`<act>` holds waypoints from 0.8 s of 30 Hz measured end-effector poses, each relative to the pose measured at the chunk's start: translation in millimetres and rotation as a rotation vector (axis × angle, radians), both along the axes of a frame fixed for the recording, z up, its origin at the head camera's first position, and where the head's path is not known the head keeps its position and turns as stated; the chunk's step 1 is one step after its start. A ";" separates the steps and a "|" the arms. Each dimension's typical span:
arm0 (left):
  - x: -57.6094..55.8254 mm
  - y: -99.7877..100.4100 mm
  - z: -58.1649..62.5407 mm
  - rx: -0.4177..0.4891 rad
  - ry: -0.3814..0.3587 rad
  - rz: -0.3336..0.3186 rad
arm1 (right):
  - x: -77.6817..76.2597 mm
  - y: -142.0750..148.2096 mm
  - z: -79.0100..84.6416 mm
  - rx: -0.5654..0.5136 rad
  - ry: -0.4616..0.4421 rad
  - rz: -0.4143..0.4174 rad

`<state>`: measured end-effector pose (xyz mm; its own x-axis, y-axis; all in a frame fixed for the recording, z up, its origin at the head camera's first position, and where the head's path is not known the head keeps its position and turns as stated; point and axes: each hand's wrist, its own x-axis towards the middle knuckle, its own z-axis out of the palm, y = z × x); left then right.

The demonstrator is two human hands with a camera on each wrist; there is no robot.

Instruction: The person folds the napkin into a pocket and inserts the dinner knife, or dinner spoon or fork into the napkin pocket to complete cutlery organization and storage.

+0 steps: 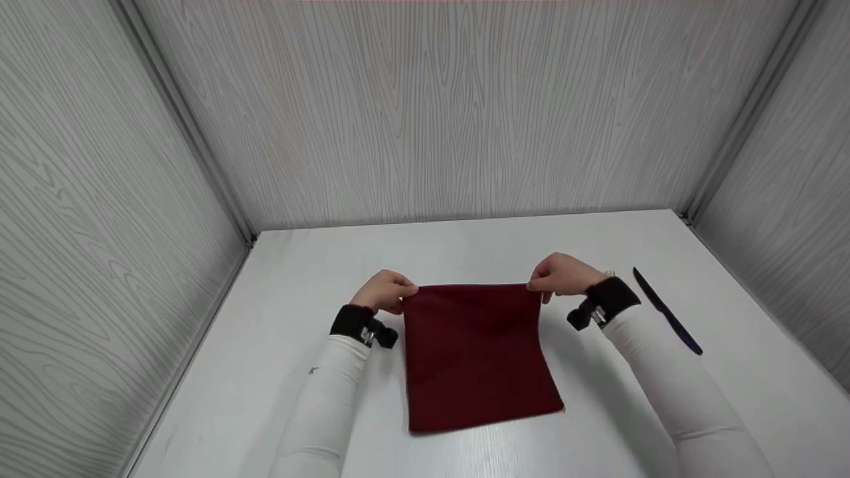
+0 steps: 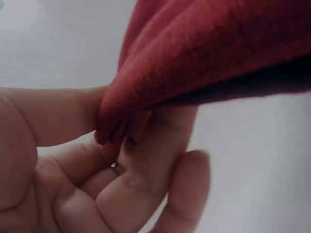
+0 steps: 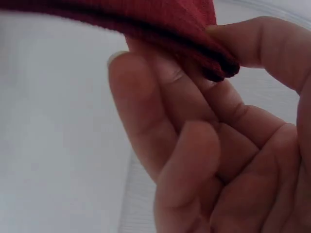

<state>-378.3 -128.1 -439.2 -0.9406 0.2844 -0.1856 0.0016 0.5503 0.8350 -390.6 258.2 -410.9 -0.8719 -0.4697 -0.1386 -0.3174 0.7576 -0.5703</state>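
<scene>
Cloth (image 1: 475, 355), dark red and folded, lies mid-table (image 1: 265, 372) with its far edge lifted. Left hand (image 1: 383, 290) pinches the far left corner between thumb and fingers; right hand (image 1: 563, 275) pinches the far right corner likewise. A dark knife (image 1: 666, 312) lies near the right wrist. No writing shows.

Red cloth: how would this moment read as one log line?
left hand: pinches corner | right hand: pinches corner | red cloth: folded, on table

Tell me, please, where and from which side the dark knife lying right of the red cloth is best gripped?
Probably by the knife's near end, coming from above on the right hand's side: it lies flat and slanted on the table, apart from the cloth.
</scene>
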 end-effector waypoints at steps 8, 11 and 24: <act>-36.1 15.7 -28.1 -0.221 0.059 0.148 | -40.9 -19.5 -42.3 0.040 0.047 -0.112; -43.8 21.0 -34.4 -0.276 0.104 0.200 | -47.8 -26.0 -50.8 0.037 0.058 -0.159; -33.1 41.8 -36.6 0.087 0.118 0.463 | -35.0 -50.6 -72.3 -0.321 0.133 -0.433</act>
